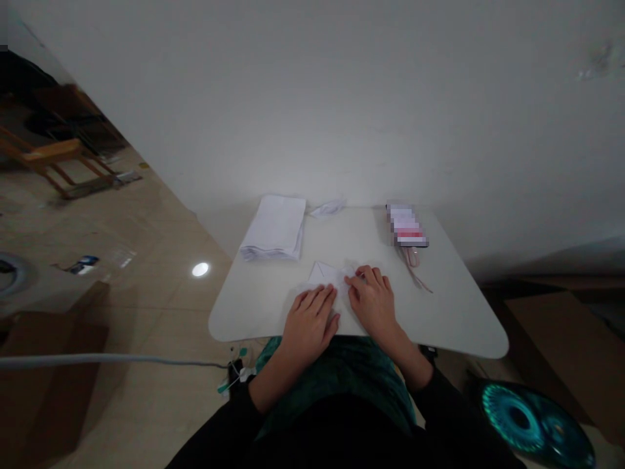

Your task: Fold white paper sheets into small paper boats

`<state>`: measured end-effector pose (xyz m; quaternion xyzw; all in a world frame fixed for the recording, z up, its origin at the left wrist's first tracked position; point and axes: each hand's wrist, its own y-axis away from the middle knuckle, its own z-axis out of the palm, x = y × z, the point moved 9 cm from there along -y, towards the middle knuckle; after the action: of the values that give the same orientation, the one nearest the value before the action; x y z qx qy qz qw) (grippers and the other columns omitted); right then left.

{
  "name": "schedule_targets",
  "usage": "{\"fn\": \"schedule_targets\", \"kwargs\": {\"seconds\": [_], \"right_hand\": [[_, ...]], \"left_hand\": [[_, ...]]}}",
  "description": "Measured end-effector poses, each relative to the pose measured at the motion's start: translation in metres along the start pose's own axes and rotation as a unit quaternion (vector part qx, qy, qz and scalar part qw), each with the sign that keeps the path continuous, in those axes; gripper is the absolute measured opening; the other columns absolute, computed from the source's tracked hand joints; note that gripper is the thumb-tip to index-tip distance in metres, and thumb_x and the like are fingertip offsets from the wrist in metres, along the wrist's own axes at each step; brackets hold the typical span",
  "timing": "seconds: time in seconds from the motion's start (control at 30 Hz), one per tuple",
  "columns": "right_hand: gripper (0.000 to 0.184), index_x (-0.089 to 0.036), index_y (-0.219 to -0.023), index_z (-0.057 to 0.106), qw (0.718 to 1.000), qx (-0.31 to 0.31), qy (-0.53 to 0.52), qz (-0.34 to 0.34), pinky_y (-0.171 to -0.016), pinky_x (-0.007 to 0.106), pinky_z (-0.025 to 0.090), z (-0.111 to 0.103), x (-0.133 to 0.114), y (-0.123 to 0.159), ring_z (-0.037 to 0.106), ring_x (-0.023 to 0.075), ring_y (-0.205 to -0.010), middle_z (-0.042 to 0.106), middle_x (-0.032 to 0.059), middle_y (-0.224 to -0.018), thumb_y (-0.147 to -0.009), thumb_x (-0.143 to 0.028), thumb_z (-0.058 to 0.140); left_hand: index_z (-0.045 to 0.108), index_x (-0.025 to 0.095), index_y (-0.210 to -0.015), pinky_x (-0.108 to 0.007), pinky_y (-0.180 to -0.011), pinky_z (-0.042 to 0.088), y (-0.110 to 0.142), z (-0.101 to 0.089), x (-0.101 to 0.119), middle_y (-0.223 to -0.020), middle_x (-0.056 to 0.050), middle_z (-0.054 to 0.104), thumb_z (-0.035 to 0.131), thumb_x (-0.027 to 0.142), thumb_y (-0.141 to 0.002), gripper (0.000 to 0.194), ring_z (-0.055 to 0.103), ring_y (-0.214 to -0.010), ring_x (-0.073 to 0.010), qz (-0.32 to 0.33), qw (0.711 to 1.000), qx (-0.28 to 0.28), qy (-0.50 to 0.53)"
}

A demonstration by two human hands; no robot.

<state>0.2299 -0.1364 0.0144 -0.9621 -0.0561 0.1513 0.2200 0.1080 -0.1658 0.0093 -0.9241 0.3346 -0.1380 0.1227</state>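
Note:
A white paper sheet (325, 277), folded into a pointed shape, lies on the white rounded table (439, 306) near its front edge. My left hand (310, 322) rests flat on the sheet's near part. My right hand (372, 303) sits beside it, its fingertips pinching the sheet's right edge. Behind them lie a stack of white paper (273, 228) and a crumpled white piece (328, 208). A pixelated phone-like object (407, 225) stands at the back right, with a thin pinkish cord (414, 266) trailing from it towards my right hand.
A white wall (312, 98) rises behind the table. Down on the tiled floor at left are a wooden chair (43, 153), a cardboard box (43, 384) and a grey cable (97, 359). A round teal-lit object (527, 420) sits low at right.

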Motion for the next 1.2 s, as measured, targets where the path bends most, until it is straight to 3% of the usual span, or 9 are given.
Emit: {"fn": "schedule_targets", "kwargs": {"seconds": [0.17,0.27,0.4,0.53,0.77,0.9,1.07,1.2], "right_hand": [[0.031,-0.016,-0.102,0.071,0.996,0.005,-0.06,-0.067,-0.091,0.043,0.045,0.003,-0.007,0.004,0.053,0.0282,-0.123,0.061,0.014,-0.132,-0.083,-0.005,0.049],[0.033,-0.015,-0.108,0.067,0.989,-0.009,-0.098,-0.112,-0.101,0.044,0.041,0.006,-0.011,0.008,0.054,0.0243,-0.127,0.066,0.0133,-0.126,-0.085,-0.004,0.046],[0.03,-0.016,-0.112,0.065,0.99,-0.028,-0.088,-0.103,-0.105,0.048,0.035,0.009,-0.007,0.014,0.055,0.0249,-0.128,0.066,0.0124,-0.128,-0.09,-0.009,0.046],[0.034,-0.017,-0.118,0.064,0.989,-0.048,-0.091,-0.107,-0.102,0.044,0.04,0.005,-0.008,0.022,0.054,0.0226,-0.13,0.064,0.0125,-0.132,-0.09,-0.01,0.046],[0.038,-0.019,-0.119,0.064,0.99,-0.049,-0.081,-0.103,-0.105,0.045,0.041,-0.004,-0.01,0.037,0.052,0.0228,-0.132,0.062,0.0099,-0.136,-0.086,-0.008,0.047],[0.041,-0.017,-0.118,0.064,0.993,-0.038,-0.056,-0.1,-0.104,0.045,0.042,-0.005,-0.013,0.045,0.054,0.0239,-0.129,0.062,0.0086,-0.135,-0.086,-0.002,0.043],[0.043,-0.012,-0.125,0.061,0.995,-0.029,-0.001,-0.093,-0.101,0.052,0.042,-0.004,-0.043,0.06,0.051,0.0333,-0.13,0.06,0.017,-0.136,-0.086,-0.004,0.045],[0.052,-0.012,-0.138,0.051,0.981,-0.065,-0.075,-0.168,-0.101,0.042,0.045,0.006,-0.087,0.073,0.057,0.0257,-0.122,0.063,0.0138,-0.133,-0.087,-0.009,0.043]], "left_hand": [[0.05,0.014,-0.14,-0.048,-0.111,0.033,0.01,-0.005,-0.003,-0.144,-0.011,0.053,0.046,0.034,-0.096,0.048,0.048,-0.133,-0.0281,0.008,1.0,0.008,-0.022],[0.049,0.013,-0.141,-0.049,-0.113,0.031,0.013,-0.006,-0.003,-0.146,-0.011,0.051,0.045,0.035,-0.097,0.05,0.046,-0.135,-0.0287,0.017,0.999,0.009,-0.031],[0.046,0.013,-0.143,-0.049,-0.113,0.031,0.015,-0.005,-0.002,-0.149,-0.011,0.048,0.045,0.037,-0.096,0.053,0.043,-0.138,-0.0287,0.03,0.999,0.003,-0.038],[0.046,0.011,-0.143,-0.048,-0.111,0.034,0.019,-0.006,-0.001,-0.149,-0.012,0.047,0.047,0.038,-0.094,0.055,0.043,-0.138,-0.0295,0.04,0.998,0.003,-0.039],[0.058,0.01,-0.128,-0.048,-0.109,0.036,0.03,-0.008,0.003,-0.146,-0.014,0.05,0.051,0.03,-0.09,0.044,0.046,-0.135,-0.0295,0.052,0.998,0.012,-0.023],[0.061,0.014,-0.121,-0.041,-0.101,0.042,0.037,-0.015,-0.003,-0.139,-0.012,0.058,0.05,0.023,-0.092,0.032,0.055,-0.126,-0.0235,0.101,0.995,0.015,-0.005],[0.06,0.019,-0.12,-0.035,-0.094,0.044,0.045,-0.025,0.002,-0.131,-0.008,0.064,0.045,0.012,-0.094,0.031,0.058,-0.119,-0.0184,0.166,0.986,0.013,-0.003],[0.064,0.017,-0.102,-0.034,-0.088,0.046,0.051,-0.035,0.006,-0.102,-0.008,0.073,0.05,0.017,-0.093,0.016,0.064,-0.098,-0.0181,0.194,0.98,0.043,0.001]]}}
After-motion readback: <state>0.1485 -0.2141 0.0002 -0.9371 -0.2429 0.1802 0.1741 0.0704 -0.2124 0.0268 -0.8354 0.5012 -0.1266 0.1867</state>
